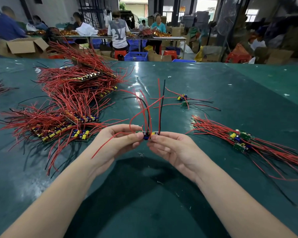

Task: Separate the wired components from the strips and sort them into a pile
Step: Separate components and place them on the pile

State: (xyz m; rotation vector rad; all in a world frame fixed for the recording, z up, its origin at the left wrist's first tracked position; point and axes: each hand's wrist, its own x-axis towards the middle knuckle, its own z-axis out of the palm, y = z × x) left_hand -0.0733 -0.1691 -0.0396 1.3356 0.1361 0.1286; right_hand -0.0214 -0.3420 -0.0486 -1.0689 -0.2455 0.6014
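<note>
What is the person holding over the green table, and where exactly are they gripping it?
A short strip of wired components, pinched at its two ends: the left hand takes the left end, the right hand the right. Its wires stick up.

Hands: left hand (pixel 118 140) and right hand (pixel 168 146) pinch a short strip (pixel 147 134) between them, wires upright.
Unsorted strips (pixel 72 103): red-wired heap at 10 o'clock.
Sorted pile (pixel 239 140): at 3 o'clock.
Table (pixel 230 86): green.
</note>
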